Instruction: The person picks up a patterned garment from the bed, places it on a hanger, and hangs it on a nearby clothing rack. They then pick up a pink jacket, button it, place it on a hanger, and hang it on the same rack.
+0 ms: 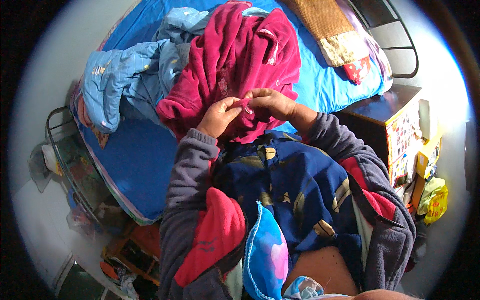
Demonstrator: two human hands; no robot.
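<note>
A crimson plush garment point(240, 71) with a pale-trimmed pocket and buttons lies bunched on a bed with a blue sheet point(137, 165). My left hand point(221, 116) pinches the garment's edge between thumb and fingers, near the picture's middle. Just right of it, my right hand point(272, 103) grips the same edge, its fingertips close to those of the left. A round button point(249, 110) shows on the cloth beneath the right fingers. What lies between the fingertips is too small to tell.
Left of the garment lies a crumpled light-blue quilt point(127, 75). A brown woven mat point(330, 26) rests at the bed's upper right. A dark-topped cabinet point(386, 101) stands at right, with a yellow plastic bag point(437, 206) beyond. Metal bed rails point(62, 161) border the left.
</note>
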